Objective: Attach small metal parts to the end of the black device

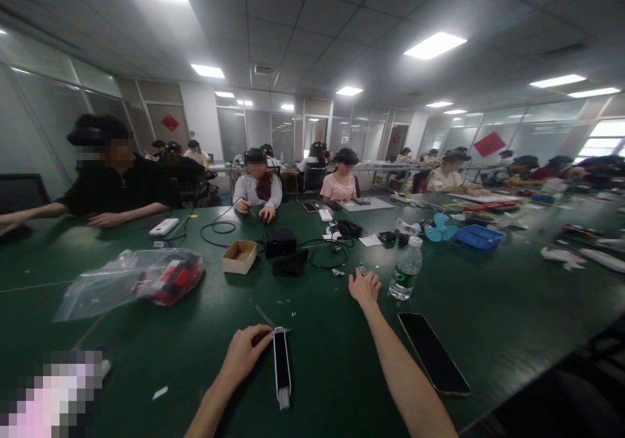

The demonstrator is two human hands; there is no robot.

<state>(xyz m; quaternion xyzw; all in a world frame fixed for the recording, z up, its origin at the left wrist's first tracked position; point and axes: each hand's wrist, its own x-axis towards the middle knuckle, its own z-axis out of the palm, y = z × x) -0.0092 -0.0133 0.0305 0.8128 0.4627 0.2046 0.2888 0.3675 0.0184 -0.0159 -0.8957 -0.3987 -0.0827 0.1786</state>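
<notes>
A slim white-framed device (282, 363) with a long dark face stands out on the green table in front of me, a grey piece at its near end. My left hand (245, 352) is closed, thumb and fingertips pinching the device's upper left edge. A thin clear strip (264, 314) sticks out beyond those fingertips. Farther forward, my right hand (365, 287) rests low over the table with its fingers bent and somewhat apart. A small silvery part (362, 269) is at its fingertips; whether they touch it is unclear.
Right of my right hand are a water bottle (406, 269) and a phone (433, 353). Ahead sit a cardboard box (239, 258), a black case (280, 243) and cables. At left lies a plastic bag (112, 282) with red-black contents. Co-workers (257, 191) sit across the table.
</notes>
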